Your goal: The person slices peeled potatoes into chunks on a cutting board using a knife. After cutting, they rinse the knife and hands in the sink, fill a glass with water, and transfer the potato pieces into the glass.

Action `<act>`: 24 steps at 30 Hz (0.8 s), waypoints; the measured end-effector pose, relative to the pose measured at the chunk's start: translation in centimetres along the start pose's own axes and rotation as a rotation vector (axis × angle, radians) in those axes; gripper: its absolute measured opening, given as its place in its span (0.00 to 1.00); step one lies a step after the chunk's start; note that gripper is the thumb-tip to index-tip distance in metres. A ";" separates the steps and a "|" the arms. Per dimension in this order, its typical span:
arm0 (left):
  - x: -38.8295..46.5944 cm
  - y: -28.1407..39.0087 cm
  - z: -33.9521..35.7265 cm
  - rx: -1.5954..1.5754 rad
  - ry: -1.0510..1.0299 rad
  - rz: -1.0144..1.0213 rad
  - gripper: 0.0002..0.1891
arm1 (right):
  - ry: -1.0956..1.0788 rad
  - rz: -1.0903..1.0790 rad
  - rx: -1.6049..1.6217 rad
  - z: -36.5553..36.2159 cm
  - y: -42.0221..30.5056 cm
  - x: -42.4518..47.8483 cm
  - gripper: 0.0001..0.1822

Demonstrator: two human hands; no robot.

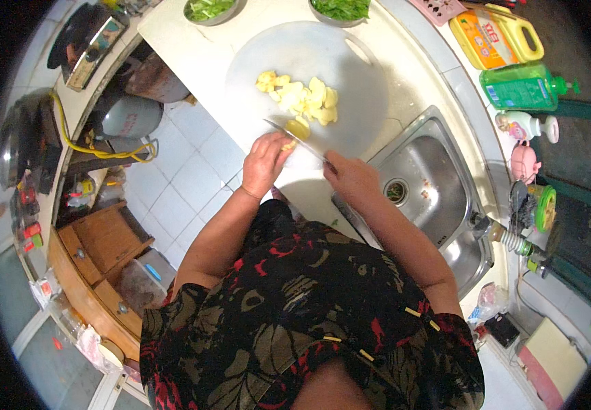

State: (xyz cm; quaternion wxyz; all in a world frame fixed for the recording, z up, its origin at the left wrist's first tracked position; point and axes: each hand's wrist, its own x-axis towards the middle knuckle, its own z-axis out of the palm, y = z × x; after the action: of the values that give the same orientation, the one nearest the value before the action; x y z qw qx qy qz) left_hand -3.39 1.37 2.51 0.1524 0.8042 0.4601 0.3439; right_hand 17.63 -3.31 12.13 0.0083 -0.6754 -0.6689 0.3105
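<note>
My right hand (353,174) grips the handle of a kitchen knife (305,144), its thin blade slanting up to the left. My left hand (263,163) curls its fingertips on a small yellow root piece (289,146), close against the blade. Just beyond the knife lie a few yellow slices (298,128). Farther up the round, translucent cutting board (359,115) is a loose pile of pale yellow slices (305,97), with a knobby piece (265,81) like ginger at its left end. The handle is mostly hidden in my right hand.
Metal bowls of chopped light-green vegetable (208,8) and leafy greens (341,7) stand beyond the board. At right is a steel sink (428,169) with a faucet (485,225). A yellow detergent jug (495,38) and green pump bottle (518,86) line the wall. A gas cylinder (134,117) stands lower left.
</note>
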 end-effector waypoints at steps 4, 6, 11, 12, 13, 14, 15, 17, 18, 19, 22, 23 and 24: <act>0.3 0.4 0.0 -0.022 0.031 0.024 0.14 | 0.118 -0.114 0.013 2.9 -0.5 3.1 0.11; 0.1 0.5 0.0 -0.029 0.016 0.001 0.15 | 0.150 -0.134 0.044 3.5 -0.8 3.8 0.11; 0.2 0.3 -0.1 0.001 0.004 0.001 0.14 | 0.151 -0.115 0.106 2.9 0.0 3.3 0.11; 0.1 0.2 0.1 0.005 0.014 0.008 0.14 | 0.152 -0.113 0.140 2.7 0.6 2.5 0.12; -0.1 0.1 0.2 0.008 0.023 0.013 0.14 | 0.145 -0.104 0.137 2.3 0.9 1.6 0.12; -0.3 0.1 0.2 0.004 0.022 0.006 0.14 | 0.139 -0.095 0.133 1.7 1.1 0.4 0.12; -0.2 0.0 0.3 0.000 0.021 0.005 0.14 | 0.138 -0.085 0.132 1.0 1.3 -0.5 0.12; -0.2 0.0 0.2 0.002 0.013 -0.002 0.15 | 0.083 -0.039 0.089 0.0 1.3 -1.9 0.12; 0.0 0.2 0.0 0.005 0.001 -0.004 0.15 | 0.057 -0.011 0.069 -0.3 1.4 -2.4 0.13; 0.1 0.3 -0.1 0.008 -0.010 -0.007 0.15 | 0.067 -0.014 0.074 -0.2 1.6 -2.6 0.13; -0.1 0.1 0.2 0.018 0.001 0.002 0.15 | 0.075 -0.021 0.073 0.0 1.9 -2.8 0.13; -0.1 0.0 0.2 0.012 0.007 0.002 0.15 | 0.062 -0.022 0.061 -0.1 1.9 -2.7 0.13; -0.1 0.0 0.2 0.005 0.013 0.003 0.15 | 0.048 -0.022 0.048 -0.1 1.8 -2.7 0.13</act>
State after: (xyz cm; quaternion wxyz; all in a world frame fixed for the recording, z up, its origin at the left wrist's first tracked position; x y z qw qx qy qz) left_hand -3.24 1.24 2.31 0.1471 0.8030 0.4608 0.3483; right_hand 19.55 -5.88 12.52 0.0442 -0.6748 -0.6682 0.3102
